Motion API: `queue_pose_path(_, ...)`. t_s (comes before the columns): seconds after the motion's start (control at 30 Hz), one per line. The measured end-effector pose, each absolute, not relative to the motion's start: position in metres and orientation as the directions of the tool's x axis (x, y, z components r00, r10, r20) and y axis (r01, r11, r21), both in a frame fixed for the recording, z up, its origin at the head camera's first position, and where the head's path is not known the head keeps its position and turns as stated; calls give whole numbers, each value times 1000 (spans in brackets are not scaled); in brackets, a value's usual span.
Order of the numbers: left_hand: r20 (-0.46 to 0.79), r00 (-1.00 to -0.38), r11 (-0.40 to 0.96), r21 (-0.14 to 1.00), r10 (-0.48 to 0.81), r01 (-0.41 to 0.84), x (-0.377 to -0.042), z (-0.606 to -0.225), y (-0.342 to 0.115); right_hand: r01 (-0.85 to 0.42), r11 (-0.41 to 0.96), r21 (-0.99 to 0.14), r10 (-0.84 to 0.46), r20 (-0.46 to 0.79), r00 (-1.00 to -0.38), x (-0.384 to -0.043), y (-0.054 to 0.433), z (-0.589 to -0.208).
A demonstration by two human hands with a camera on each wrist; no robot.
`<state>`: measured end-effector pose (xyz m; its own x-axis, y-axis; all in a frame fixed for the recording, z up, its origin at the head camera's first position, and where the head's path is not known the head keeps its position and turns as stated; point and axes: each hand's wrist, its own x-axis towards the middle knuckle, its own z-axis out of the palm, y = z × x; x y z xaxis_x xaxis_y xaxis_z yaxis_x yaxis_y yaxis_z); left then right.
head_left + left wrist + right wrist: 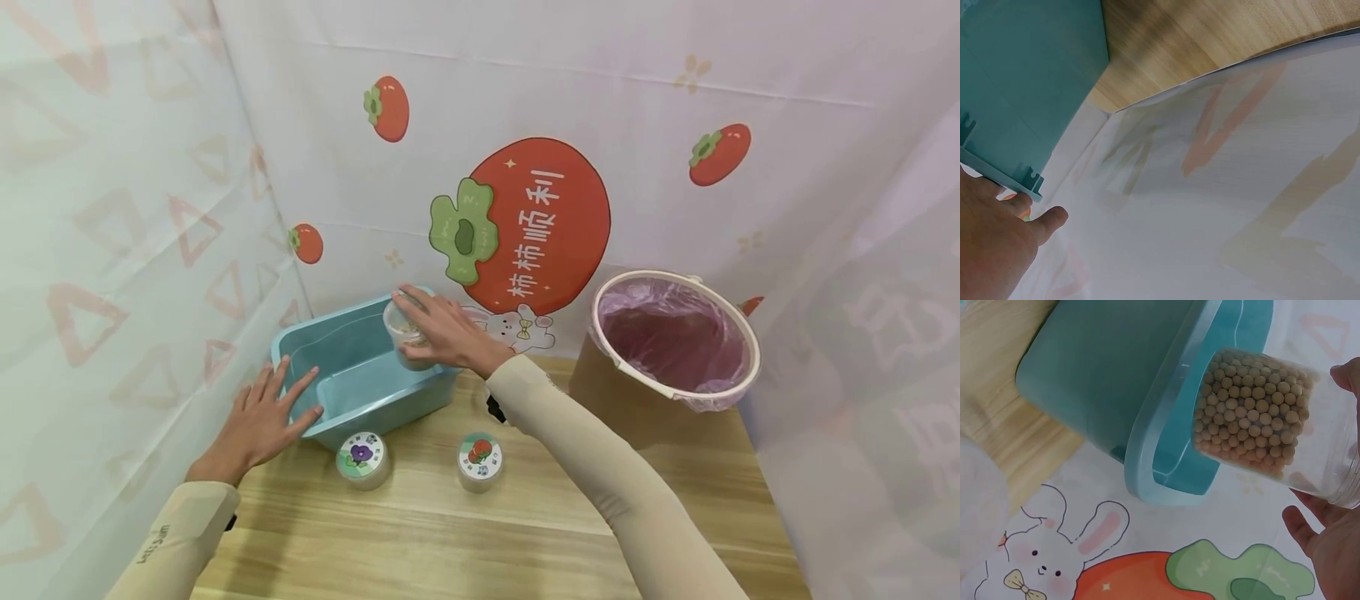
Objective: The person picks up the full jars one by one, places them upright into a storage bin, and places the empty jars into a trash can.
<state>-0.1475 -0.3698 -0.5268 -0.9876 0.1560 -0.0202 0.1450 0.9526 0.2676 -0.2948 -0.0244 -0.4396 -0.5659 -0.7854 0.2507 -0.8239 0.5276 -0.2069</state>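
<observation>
My right hand (447,333) grips a clear plastic jar (1250,415) near its top, with fingers and thumb around it. Small tan balls (1247,406) fill much of the jar. It is held over the right part of a light-blue plastic bin (375,406), overlapping the bin's opening in the right wrist view. At the bin's left end, my left hand (258,421) lies with its fingers spread and fairly straight, fingertips at the rim. The left wrist view shows those fingertips (1054,217) close by the rim's edge.
Two lidded jars stand in front of the bin: one with a purple picture lid (362,454), one with a tomato lid (480,457). A brown bucket (618,400) lined with a purple bag stands at right. Printed cloth (337,167) encloses the wooden table (420,550).
</observation>
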Motion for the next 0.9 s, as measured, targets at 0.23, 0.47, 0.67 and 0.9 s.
queue_pose_path(0.23,-6,-988,953,265,152,145,-147,-526,-370,-829,518,-211,-787,262,-559,-302,-32,-449)
queue_pose_path(0.47,-5,-990,954,266,143,136,-147,-525,-370,-828,522,-204,-789,252,-560,-305,-40,-458)
queue_pose_path(0.67,-7,-990,955,263,142,135,-146,-526,-369,-823,528,-207,-789,239,-566,-306,-47,-468)
queue_pose_path(0.9,-6,-990,958,256,139,133,-147,-528,-368,-812,541,-219,-788,204,-580,-307,-54,-482)
